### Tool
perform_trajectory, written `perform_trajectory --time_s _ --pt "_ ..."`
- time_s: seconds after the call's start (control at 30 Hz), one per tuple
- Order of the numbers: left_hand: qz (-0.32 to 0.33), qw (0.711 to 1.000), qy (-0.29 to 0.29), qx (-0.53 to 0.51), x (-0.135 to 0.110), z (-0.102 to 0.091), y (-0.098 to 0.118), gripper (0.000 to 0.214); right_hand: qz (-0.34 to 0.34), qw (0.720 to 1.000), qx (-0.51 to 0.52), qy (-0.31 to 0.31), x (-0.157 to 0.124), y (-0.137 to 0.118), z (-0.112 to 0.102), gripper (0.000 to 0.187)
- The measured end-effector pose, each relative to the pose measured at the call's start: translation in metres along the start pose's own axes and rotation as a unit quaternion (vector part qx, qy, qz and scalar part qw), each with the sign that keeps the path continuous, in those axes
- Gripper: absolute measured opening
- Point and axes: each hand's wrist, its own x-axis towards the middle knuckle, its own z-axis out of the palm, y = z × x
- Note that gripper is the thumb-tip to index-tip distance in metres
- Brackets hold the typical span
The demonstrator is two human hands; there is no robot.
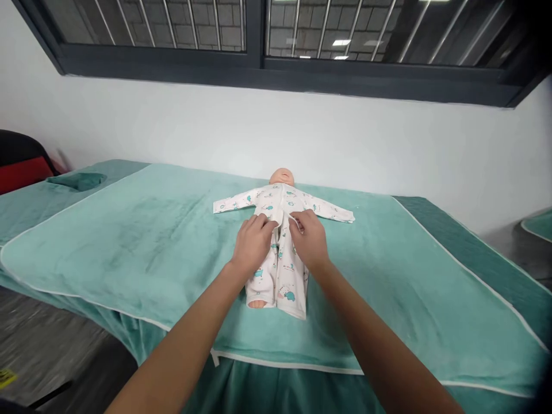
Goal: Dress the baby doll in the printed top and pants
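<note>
A baby doll (282, 176) lies on its back in a white romper (271, 198) printed with teal animals. Its sleeves are spread out to both sides, and toes show at the left leg opening. At the waist, my left hand (254, 241) pinches one edge of the romper's front opening. Opposite it, my right hand (309, 238) pinches the other edge, fingers closed on the cloth. Between my hands the front is parted in a narrow gap running down toward the legs. Any fastener at my fingertips is too small to make out.
A teal blanket with white piping (172, 230) covers the bed under the doll. Behind it rise a white wall (172, 126) and a dark-framed barred window (254, 60). At the far left stands a black and red chair (26, 167); a face hole (80, 181) opens in the bed cover.
</note>
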Motion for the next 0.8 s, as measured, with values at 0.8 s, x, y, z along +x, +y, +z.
perform_trajectory --time_s 0.8 --pt "-0.279 0.901 -0.081 -0.323 -0.237 -0.068 0.054 0.024 0.267 0.948 0.124 -0.117 -0.282 -0.057 -0.093 0.028"
